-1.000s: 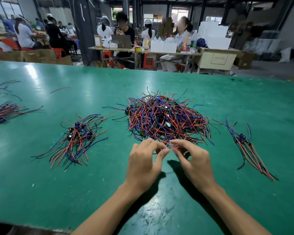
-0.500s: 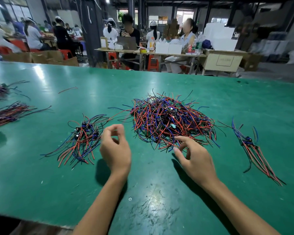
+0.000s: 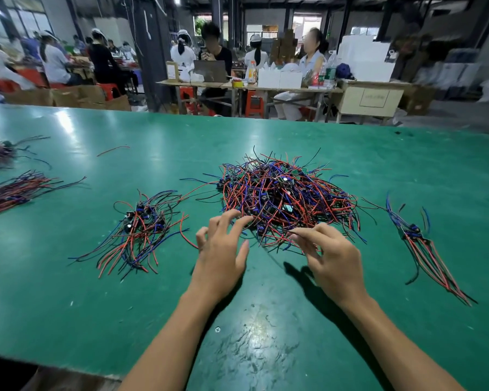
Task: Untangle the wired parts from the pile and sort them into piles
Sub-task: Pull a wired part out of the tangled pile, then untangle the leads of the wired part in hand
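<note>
Fingers spread on both hands, holding nothing: left hand (image 3: 220,261) and right hand (image 3: 332,256) sit at the near edge of the tangled pile (image 3: 283,198), which lies just beyond, equally near both.

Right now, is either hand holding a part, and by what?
Neither: left hand and right hand reach with spread fingers at the near edge of the tangled pile.
</note>
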`<state>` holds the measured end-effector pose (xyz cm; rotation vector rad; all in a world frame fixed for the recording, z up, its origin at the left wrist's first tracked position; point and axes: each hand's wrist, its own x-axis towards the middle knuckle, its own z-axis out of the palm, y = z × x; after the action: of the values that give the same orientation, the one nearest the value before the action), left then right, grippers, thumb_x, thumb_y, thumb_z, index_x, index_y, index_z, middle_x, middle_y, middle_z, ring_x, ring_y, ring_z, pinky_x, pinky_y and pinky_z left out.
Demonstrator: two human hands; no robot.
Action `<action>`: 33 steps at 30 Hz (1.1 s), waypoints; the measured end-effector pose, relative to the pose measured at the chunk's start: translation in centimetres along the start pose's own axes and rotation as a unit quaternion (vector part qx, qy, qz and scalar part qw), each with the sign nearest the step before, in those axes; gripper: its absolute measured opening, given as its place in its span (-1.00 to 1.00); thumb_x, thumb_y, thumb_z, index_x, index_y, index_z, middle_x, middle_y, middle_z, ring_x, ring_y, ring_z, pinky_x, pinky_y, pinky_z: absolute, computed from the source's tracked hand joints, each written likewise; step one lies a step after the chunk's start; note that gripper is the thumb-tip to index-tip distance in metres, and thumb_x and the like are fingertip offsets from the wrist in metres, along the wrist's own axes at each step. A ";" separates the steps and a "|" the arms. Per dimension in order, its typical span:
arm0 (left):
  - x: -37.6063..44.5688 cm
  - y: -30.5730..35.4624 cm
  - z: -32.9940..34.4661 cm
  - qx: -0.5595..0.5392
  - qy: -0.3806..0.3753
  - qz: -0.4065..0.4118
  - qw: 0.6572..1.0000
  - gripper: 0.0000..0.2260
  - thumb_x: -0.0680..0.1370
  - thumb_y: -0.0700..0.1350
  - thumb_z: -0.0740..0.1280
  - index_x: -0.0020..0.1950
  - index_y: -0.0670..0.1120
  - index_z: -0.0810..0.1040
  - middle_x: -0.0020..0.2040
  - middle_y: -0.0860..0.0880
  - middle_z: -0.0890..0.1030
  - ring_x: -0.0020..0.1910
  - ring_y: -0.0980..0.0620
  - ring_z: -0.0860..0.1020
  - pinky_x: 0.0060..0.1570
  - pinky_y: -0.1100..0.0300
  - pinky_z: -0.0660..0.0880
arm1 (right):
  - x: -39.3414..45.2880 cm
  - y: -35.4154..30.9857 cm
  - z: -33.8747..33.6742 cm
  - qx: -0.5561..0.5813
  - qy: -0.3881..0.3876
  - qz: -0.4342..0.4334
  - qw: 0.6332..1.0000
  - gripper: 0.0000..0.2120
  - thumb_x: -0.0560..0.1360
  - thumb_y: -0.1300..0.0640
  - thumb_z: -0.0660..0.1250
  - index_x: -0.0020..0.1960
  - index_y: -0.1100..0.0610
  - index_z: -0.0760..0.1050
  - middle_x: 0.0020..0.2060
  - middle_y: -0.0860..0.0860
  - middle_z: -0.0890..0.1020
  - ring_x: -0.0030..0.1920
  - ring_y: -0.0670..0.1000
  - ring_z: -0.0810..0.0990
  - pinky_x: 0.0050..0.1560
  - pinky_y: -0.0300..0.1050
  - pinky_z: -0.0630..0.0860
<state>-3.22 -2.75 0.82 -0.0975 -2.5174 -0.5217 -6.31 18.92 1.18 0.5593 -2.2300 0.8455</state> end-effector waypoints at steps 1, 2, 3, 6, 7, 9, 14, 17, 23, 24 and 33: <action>0.0 0.1 0.0 -0.009 -0.009 0.002 1.000 -0.56 0.56 -0.09 0.38 0.44 0.07 0.45 0.38 0.07 0.43 0.37 0.06 0.30 0.18 0.14 0.11 | 0.1 0.0 -0.3 0.014 0.028 -0.009 0.999 -0.88 0.57 0.01 0.42 0.02 0.00 0.71 -0.24 -0.10 0.58 -0.25 -0.06 0.52 -0.32 -0.09 0.47; -0.1 0.1 0.0 -0.024 -0.010 -0.002 1.000 -0.55 0.57 -0.07 0.37 0.46 0.07 0.41 0.39 0.09 0.42 0.38 0.08 0.30 0.18 0.14 0.12 | 0.2 0.1 -0.5 0.031 0.055 -0.013 0.998 -0.88 0.56 0.04 0.41 0.01 0.03 0.70 -0.22 -0.10 0.59 -0.24 -0.09 0.50 -0.29 -0.12 0.46; -0.1 0.3 0.0 -0.043 -0.008 -0.006 0.999 -0.54 0.57 -0.06 0.36 0.47 0.07 0.39 0.40 0.11 0.42 0.38 0.10 0.30 0.18 0.15 0.13 | 0.3 0.0 -0.8 0.052 0.077 -0.016 0.995 -0.89 0.56 0.08 0.40 0.01 0.06 0.69 -0.21 -0.10 0.59 -0.23 -0.11 0.48 -0.26 -0.16 0.44; -0.2 1.2 0.1 -0.071 -0.022 0.015 0.997 -0.53 0.61 0.01 0.32 0.52 0.12 0.34 0.42 0.18 0.40 0.40 0.16 0.29 0.20 0.20 0.10 | 0.6 -0.4 -1.2 0.125 0.124 -0.013 0.984 -0.91 0.60 0.13 0.35 -0.03 0.07 0.63 -0.20 -0.10 0.58 -0.26 -0.07 0.49 -0.23 -0.21 0.42; -0.2 1.4 0.1 -0.072 -0.030 0.030 0.997 -0.53 0.62 0.03 0.31 0.53 0.14 0.32 0.43 0.20 0.39 0.41 0.18 0.28 0.21 0.22 0.08 | 0.7 -0.6 -1.3 0.149 0.132 -0.005 0.980 -0.90 0.61 0.12 0.33 -0.03 0.04 0.61 -0.20 -0.07 0.59 -0.26 -0.04 0.51 -0.24 -0.18 0.42; -0.3 1.7 0.3 -0.071 -0.046 0.053 0.995 -0.52 0.63 0.06 0.29 0.54 0.17 0.30 0.44 0.23 0.37 0.42 0.22 0.26 0.21 0.23 0.06 | 0.6 -0.8 -1.5 0.198 0.133 0.016 0.971 -0.89 0.63 0.07 0.29 -0.04 -0.03 0.57 -0.21 -0.04 0.61 -0.25 0.02 0.55 -0.24 -0.09 0.44; -0.3 1.8 0.7 -0.130 -0.019 0.072 0.989 -0.80 0.61 0.07 0.34 0.23 0.17 0.57 0.32 0.28 0.51 0.34 0.29 0.37 0.17 0.13 0.15 | 0.7 -1.2 -1.3 0.289 0.133 0.096 0.943 -0.85 0.62 -0.02 0.24 -0.06 -0.14 0.56 -0.22 -0.09 0.64 -0.25 -0.08 0.56 -0.24 0.01 0.42; -0.4 2.6 0.8 -0.222 -0.009 0.024 0.975 -0.88 0.60 0.08 0.35 0.13 0.18 0.59 0.09 0.29 0.62 0.17 0.35 0.46 0.12 0.18 0.15 | 1.0 -0.8 -1.2 0.300 0.154 0.149 0.930 -0.87 0.61 -0.03 0.24 -0.05 -0.12 0.56 -0.20 -0.08 0.65 -0.22 -0.08 0.55 -0.18 0.02 0.43; 0.0 3.6 -0.3 -0.445 -0.006 -0.050 0.894 -0.75 0.58 -0.07 0.42 0.26 0.02 0.58 -0.20 0.05 0.73 -0.10 0.15 0.68 0.08 0.30 0.45 | 0.9 -0.7 -1.5 0.153 0.195 0.173 0.953 -0.79 0.53 -0.11 0.36 0.00 -0.06 0.37 -0.13 -0.12 0.51 -0.23 -0.07 0.48 -0.16 -0.13 0.41; 0.0 3.6 -0.4 -0.488 -0.006 -0.069 0.870 -0.69 0.57 -0.09 0.43 0.30 -0.02 0.53 -0.22 0.00 0.73 -0.14 0.11 0.69 0.04 0.32 0.48 | 0.7 -0.7 -1.6 0.121 0.165 0.141 0.969 -0.80 0.55 -0.14 0.33 -0.11 -0.06 0.39 -0.24 -0.14 0.50 -0.29 -0.09 0.47 -0.21 -0.12 0.40; -0.8 3.1 -0.3 -0.395 -0.055 0.043 0.916 -0.51 0.44 -0.16 0.56 0.30 0.08 0.48 -0.23 0.10 0.69 -0.33 0.01 0.59 -0.23 0.12 0.56 | 0.0 -2.6 0.2 0.346 -0.145 0.218 0.901 -0.60 0.60 -0.21 0.26 -0.07 0.08 0.67 -0.37 -0.06 0.59 -0.48 -0.03 0.41 -0.45 -0.18 0.34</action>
<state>-1.88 0.02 1.72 -0.5454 -2.2293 -1.4969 -4.88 16.91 2.16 0.5258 -2.3198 1.9395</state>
